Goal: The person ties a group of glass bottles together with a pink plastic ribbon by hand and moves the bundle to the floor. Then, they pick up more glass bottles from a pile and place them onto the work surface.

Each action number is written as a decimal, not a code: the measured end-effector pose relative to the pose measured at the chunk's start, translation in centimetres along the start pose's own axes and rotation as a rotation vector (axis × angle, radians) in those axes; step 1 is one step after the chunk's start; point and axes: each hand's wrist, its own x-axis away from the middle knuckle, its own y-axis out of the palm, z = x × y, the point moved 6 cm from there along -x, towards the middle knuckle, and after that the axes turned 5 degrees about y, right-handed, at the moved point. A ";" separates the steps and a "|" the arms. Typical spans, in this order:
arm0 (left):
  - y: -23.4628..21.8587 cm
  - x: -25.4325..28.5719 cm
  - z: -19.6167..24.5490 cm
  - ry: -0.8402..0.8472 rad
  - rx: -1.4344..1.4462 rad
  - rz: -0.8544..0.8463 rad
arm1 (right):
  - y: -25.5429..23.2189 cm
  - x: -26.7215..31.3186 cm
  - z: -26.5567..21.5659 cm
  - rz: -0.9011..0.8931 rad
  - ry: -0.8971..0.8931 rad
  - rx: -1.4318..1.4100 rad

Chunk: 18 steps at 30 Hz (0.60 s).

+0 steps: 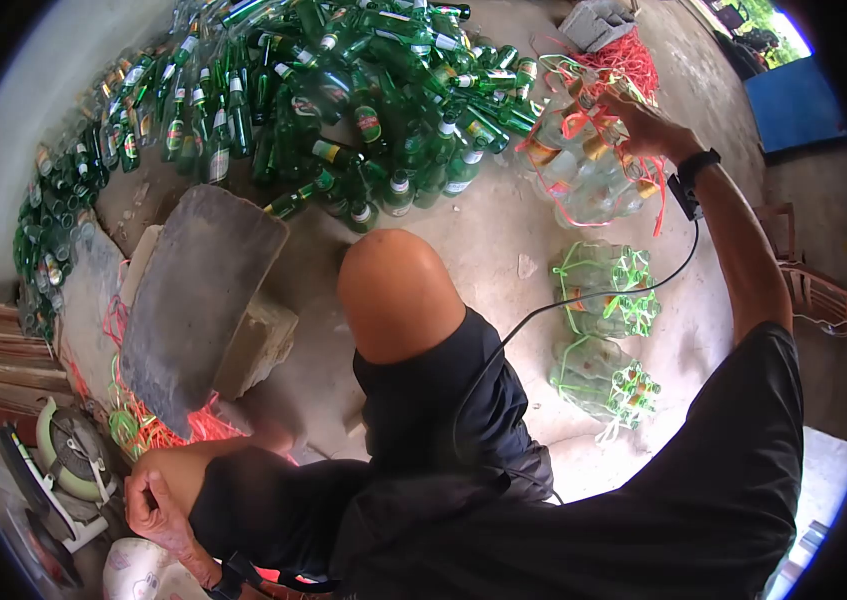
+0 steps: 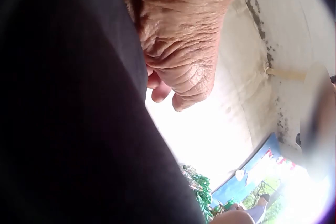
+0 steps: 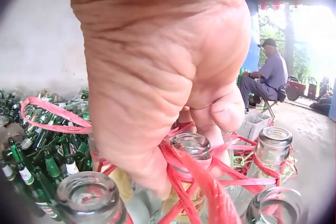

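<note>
My right hand (image 1: 651, 130) grips a bundle of clear glass bottles (image 1: 588, 190) by its top, among the necks. Red plastic string (image 3: 210, 182) crosses between those necks. In the right wrist view the fingers curl down around one bottle neck (image 3: 190, 145) and the string on it; some fingertips are hidden behind it. Loosely curled and holding nothing, my left hand (image 1: 165, 520) lies beside my bent left knee. Its wrist view shows the back of that hand (image 2: 178, 40) next to dark cloth. Two more bottle bundles (image 1: 598, 290), tied with green string, stand nearer to me.
Many green bottles (image 1: 373, 130) are heaped along the wall. A stone slab (image 1: 203, 290) leans on blocks at the left, by a fan (image 1: 73, 450). A grey block (image 1: 595, 25) and red string pile lie behind the bundle. Another person (image 3: 268, 71) sits farther off.
</note>
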 end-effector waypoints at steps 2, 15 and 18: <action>0.1 -0.1 -0.3 -0.093 -0.014 -0.040 | 1.7 0.1 0.5 0.065 0.014 0.062; 1.8 -2.2 0.9 -0.119 0.048 -0.065 | 7.2 1.4 5.1 0.047 0.258 0.037; 1.9 -2.4 0.5 -0.079 0.046 -0.084 | 8.5 1.7 7.0 0.101 0.299 0.025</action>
